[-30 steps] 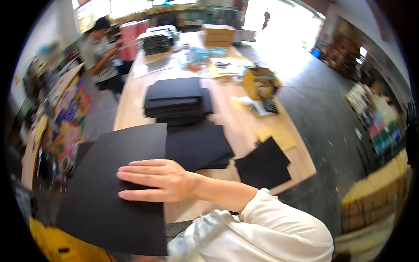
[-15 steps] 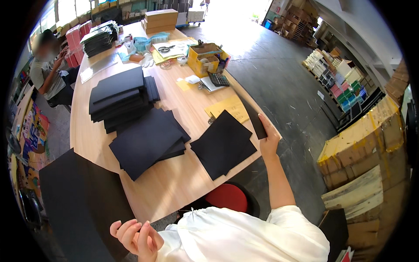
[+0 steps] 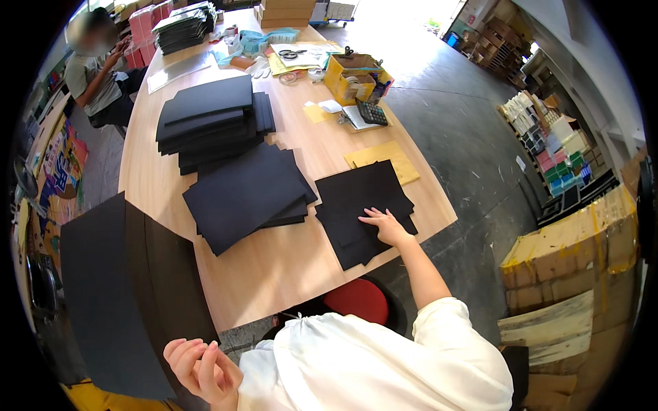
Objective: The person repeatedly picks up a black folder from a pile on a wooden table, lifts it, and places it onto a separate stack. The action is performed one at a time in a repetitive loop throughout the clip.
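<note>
My right hand [image 3: 385,227] lies flat with spread fingers on a small pile of black sheets [image 3: 363,192] near the table's right corner. The sheets sit slightly askew on one another. Low at the left, my left hand [image 3: 204,370] is palm up, its fingers curled in toward the thumb, with nothing visible in it. Large black boards [image 3: 103,294] stand or lie just beyond that hand, along the table's left edge. On the table's middle are a fanned pile of black sheets [image 3: 247,195] and, behind it, a taller black stack [image 3: 209,113].
A yellow envelope-like sheet [image 3: 384,159] lies partly under the right pile. Beyond are a calculator [image 3: 371,111], a yellow box of supplies [image 3: 346,79], scissors [image 3: 290,54] and cardboard boxes [image 3: 282,14]. A red stool [image 3: 356,301] stands at the near edge. Another person [image 3: 99,75] sits far left.
My right hand has brought the black sheet it held at the table's right edge down onto the right pile, and now rests flat on it. My left hand stays curled in nearly the same place.
</note>
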Action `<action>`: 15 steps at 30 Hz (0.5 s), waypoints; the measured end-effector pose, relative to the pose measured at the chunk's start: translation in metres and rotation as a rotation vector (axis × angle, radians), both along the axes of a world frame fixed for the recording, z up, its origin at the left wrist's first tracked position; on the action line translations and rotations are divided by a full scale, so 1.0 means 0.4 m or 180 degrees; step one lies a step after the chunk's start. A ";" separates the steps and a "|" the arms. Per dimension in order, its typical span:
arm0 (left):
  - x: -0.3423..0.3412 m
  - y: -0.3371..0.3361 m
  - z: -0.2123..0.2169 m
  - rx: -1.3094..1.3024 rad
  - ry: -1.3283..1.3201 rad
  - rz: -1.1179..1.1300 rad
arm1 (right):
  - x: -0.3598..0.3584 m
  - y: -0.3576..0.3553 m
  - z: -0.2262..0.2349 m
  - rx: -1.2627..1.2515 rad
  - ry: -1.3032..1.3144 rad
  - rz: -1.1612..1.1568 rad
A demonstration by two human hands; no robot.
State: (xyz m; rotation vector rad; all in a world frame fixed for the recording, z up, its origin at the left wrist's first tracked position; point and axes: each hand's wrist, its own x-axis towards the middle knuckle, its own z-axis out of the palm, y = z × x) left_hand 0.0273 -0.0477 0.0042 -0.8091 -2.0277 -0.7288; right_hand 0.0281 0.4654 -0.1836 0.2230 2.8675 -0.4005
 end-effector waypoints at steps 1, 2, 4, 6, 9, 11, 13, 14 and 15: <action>0.009 -0.006 0.001 0.0032 0.0000 0.0015 | -0.007 0.007 0.006 0.0007 -0.0067 0.0000; 0.027 -0.019 0.006 0.0061 0.0094 0.0127 | -0.039 0.001 0.009 0.0007 0.0203 0.0075; 0.049 -0.029 0.006 0.0118 0.0267 0.0264 | -0.104 -0.031 0.053 -0.0250 0.1274 0.0196; 0.061 -0.049 -0.006 0.0232 0.0639 0.0414 | -0.184 -0.115 0.149 -0.0593 0.1948 0.0352; 0.071 -0.095 -0.022 0.0498 0.1251 0.0788 | -0.292 -0.345 0.325 -0.0987 0.2468 0.1024; 0.091 -0.119 -0.004 0.0807 0.1522 0.1004 | -0.326 -0.535 0.443 -0.0897 0.2793 0.2084; 0.105 -0.143 0.005 0.1170 0.1792 0.0889 | -0.326 -0.724 0.541 -0.1325 0.3044 0.3219; 0.099 -0.139 0.002 0.1336 0.1930 0.0830 | -0.313 -0.801 0.577 -0.1498 0.3073 0.3650; 0.094 -0.144 0.010 0.1538 0.2059 0.0874 | -0.304 -0.873 0.609 -0.1679 0.3096 0.4083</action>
